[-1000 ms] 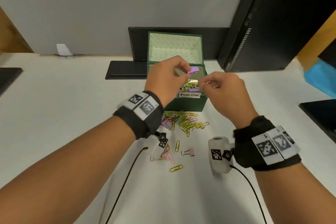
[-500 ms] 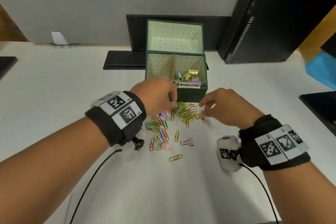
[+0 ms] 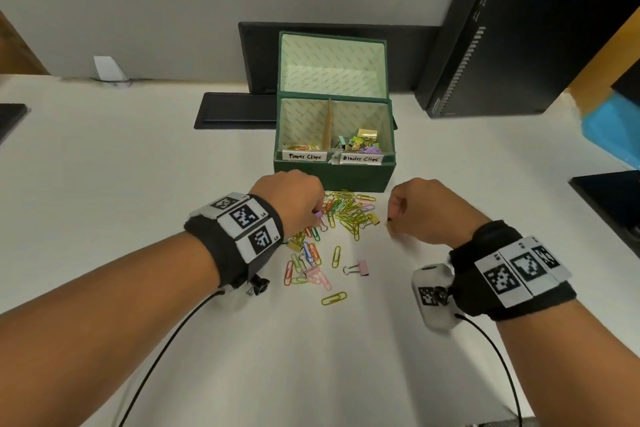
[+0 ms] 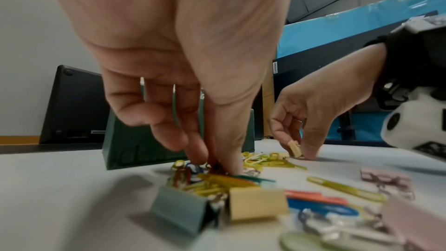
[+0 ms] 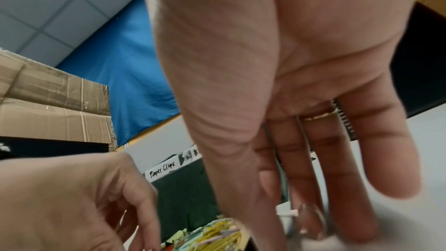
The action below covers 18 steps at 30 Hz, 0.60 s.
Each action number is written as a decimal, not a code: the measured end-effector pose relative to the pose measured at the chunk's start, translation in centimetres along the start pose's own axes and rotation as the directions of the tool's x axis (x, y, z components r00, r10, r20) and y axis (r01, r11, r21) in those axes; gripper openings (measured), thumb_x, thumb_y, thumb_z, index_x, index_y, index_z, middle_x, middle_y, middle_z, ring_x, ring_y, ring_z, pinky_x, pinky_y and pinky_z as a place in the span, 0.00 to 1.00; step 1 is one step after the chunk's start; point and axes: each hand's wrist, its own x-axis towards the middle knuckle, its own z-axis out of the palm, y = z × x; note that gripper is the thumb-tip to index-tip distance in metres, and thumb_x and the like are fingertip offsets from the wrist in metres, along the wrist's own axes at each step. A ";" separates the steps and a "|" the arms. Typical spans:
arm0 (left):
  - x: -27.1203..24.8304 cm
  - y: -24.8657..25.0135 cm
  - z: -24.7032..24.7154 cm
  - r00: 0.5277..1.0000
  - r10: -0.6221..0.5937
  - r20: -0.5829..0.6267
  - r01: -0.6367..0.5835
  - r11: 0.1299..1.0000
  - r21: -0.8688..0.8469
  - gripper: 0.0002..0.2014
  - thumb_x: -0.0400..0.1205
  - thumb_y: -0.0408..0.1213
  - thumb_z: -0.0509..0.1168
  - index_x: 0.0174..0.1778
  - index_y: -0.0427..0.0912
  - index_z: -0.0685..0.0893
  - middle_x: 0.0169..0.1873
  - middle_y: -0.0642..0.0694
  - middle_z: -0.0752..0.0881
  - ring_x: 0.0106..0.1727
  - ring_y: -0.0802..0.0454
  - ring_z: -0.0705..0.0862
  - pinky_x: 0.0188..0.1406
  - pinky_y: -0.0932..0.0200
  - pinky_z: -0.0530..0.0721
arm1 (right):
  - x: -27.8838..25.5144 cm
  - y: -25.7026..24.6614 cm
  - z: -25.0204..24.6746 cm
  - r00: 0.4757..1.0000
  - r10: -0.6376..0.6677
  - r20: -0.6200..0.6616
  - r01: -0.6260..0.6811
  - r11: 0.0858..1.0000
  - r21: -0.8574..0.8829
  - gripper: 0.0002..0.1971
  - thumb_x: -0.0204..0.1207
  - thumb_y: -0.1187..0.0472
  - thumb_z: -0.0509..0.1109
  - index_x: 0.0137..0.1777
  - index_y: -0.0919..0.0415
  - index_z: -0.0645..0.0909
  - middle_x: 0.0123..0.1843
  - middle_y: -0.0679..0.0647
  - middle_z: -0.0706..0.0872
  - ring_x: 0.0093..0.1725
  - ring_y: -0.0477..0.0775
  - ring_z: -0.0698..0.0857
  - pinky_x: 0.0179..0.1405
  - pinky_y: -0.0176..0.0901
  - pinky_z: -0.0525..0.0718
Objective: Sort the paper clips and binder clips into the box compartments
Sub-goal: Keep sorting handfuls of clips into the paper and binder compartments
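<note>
Beige clip is pinched in R hand — prob. for the box; L hand fingertips are closed in the pile — what's held can't be told.

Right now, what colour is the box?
Dark green box, pale patterned lining inside; the head view shows it best.

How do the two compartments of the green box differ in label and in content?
The left compartment is labelled "Paper Clips" and holds only a few clips, while the right compartment is labelled "Binder Clips" and holds a bigger heap of coloured binder clips. Both belong to the green box, share its cardboard divider and are open.
</note>
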 end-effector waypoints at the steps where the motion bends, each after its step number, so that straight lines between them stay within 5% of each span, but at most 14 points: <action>1: 0.0 0.0 0.1 1.000 0.005 -0.003 -0.005 1.000 -0.012 0.10 0.80 0.49 0.68 0.52 0.50 0.87 0.47 0.49 0.87 0.47 0.48 0.84 0.44 0.54 0.83 | -0.3 -0.1 -0.3 1.000 -0.006 -0.004 0.007 1.000 0.017 0.03 0.72 0.61 0.77 0.41 0.54 0.85 0.40 0.46 0.85 0.42 0.51 0.84 0.40 0.39 0.80; 4: 0.1 -0.1 0.0 1.000 0.005 -0.014 -0.006 0.998 -0.070 0.06 0.79 0.47 0.69 0.46 0.50 0.85 0.45 0.49 0.86 0.46 0.48 0.84 0.45 0.54 0.84 | -1.2 -0.9 -2.2 0.998 -0.054 -0.021 0.056 0.989 0.135 0.03 0.73 0.58 0.79 0.42 0.52 0.87 0.35 0.44 0.86 0.36 0.45 0.86 0.33 0.35 0.77; 7: -0.1 -0.1 -0.2 0.999 0.021 -0.025 -0.025 0.984 -0.175 0.04 0.76 0.45 0.72 0.41 0.52 0.85 0.42 0.52 0.86 0.44 0.50 0.85 0.44 0.55 0.85 | -1.6 -2.3 -4.8 0.976 -0.105 -0.189 0.160 0.939 0.304 0.01 0.75 0.55 0.77 0.43 0.48 0.88 0.34 0.44 0.89 0.30 0.39 0.86 0.29 0.28 0.76; 12: -0.9 0.5 -1.7 0.981 0.025 -0.195 -0.116 0.873 -0.474 0.03 0.75 0.40 0.74 0.39 0.48 0.86 0.35 0.55 0.86 0.38 0.56 0.85 0.39 0.61 0.83 | 0.9 -4.0 -6.9 0.845 -0.122 -0.521 0.328 0.888 0.323 0.08 0.79 0.59 0.71 0.54 0.51 0.89 0.45 0.45 0.90 0.43 0.36 0.86 0.46 0.30 0.83; 15: -0.8 0.7 -3.2 0.939 -0.079 -0.334 -0.155 0.769 -0.620 0.03 0.75 0.38 0.74 0.40 0.49 0.87 0.33 0.53 0.88 0.35 0.60 0.85 0.35 0.72 0.80 | 2.1 -4.1 -6.5 0.852 -0.152 -0.500 0.290 0.933 0.211 0.13 0.80 0.59 0.70 0.63 0.51 0.87 0.58 0.46 0.90 0.49 0.38 0.82 0.55 0.33 0.80; 18: -0.1 0.9 -4.6 0.863 -0.193 -0.467 -0.184 0.741 -0.645 0.03 0.75 0.41 0.74 0.41 0.50 0.86 0.34 0.56 0.87 0.35 0.64 0.83 0.32 0.76 0.76 | 1.8 -3.6 -6.0 0.829 -0.119 -0.546 0.289 0.928 0.236 0.13 0.81 0.59 0.68 0.64 0.50 0.86 0.59 0.43 0.88 0.46 0.35 0.81 0.47 0.23 0.74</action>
